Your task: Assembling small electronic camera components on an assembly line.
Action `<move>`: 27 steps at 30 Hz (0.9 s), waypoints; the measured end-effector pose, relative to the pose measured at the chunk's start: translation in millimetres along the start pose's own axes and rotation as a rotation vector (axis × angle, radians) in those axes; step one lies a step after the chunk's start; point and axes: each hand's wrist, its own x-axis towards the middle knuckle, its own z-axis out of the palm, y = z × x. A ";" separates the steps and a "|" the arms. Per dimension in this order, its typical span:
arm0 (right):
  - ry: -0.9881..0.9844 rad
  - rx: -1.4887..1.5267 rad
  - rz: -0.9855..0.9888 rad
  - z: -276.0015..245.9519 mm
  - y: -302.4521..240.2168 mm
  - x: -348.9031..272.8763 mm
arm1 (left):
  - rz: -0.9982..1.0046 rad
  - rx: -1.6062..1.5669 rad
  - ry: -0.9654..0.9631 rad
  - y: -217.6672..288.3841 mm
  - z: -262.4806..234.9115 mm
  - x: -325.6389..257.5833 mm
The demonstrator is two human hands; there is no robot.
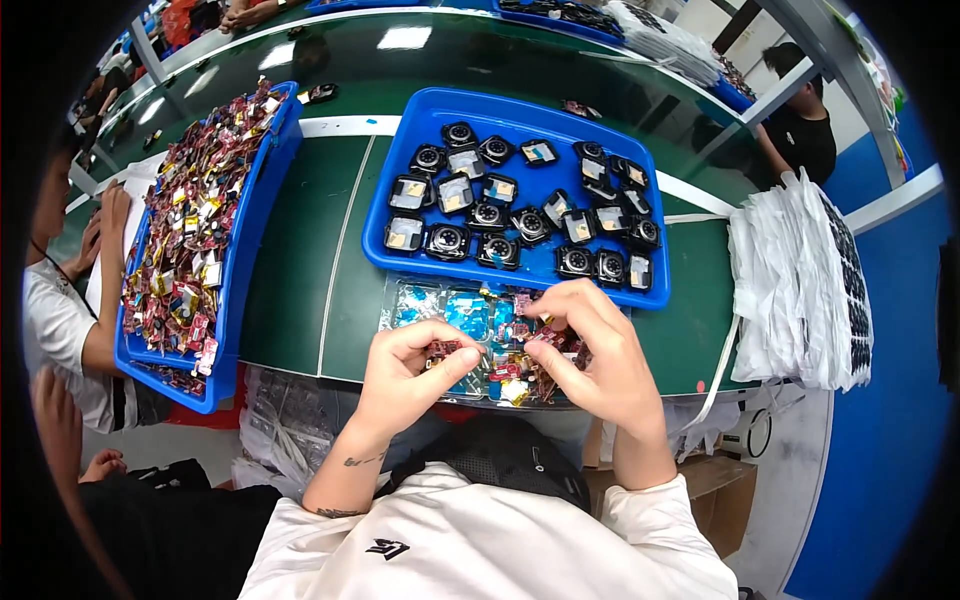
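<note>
— On the green bench, what did we handle, largest first?
— We worked below the blue tray (pixel 520 268), over a clear blister sheet (pixel 440 305). Our left hand (pixel 405 375) pinched a small red part (pixel 441 349); our right hand (pixel 590 350) closed on another.
— Handling?
— Probably light, thin, fragile; we judged an edge grip best.

Green worktable (pixel 300 260) with white lines. Just beyond my fingers (pixel 560 300): blue tray (pixel 520 265) of round black parts. Under my fingertips: clear blister sheet (pixel 420 305). Far left of my fingers: second blue tray (pixel 240 250) of small red pieces. Right: stacked white sheets (pixel 790 290).
</note>
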 end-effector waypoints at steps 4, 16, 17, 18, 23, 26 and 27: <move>-0.099 -0.074 -0.061 -18.0 6.2 40.2 | 0.039 0.126 -0.011 -1.5 2.1 0.0; -0.205 -0.330 -0.007 -8.1 84.0 142.4 | 0.036 0.149 -0.033 0.1 5.7 2.5; -0.314 -0.195 0.114 -13.1 81.2 142.7 | 0.042 0.187 -0.046 0.2 5.5 3.1; -0.314 -0.198 0.118 -16.1 78.6 140.1 | 0.049 0.224 -0.061 0.0 5.6 3.0; -0.225 0.631 0.300 -35.9 58.5 116.8 | 0.067 0.219 -0.049 -2.5 4.5 2.3; 0.034 0.447 0.330 -35.4 61.8 102.5 | 0.076 0.241 -0.058 -2.7 2.8 2.2; 0.127 0.173 0.301 -34.8 55.2 93.7 | 0.073 0.239 -0.064 -1.8 3.1 2.0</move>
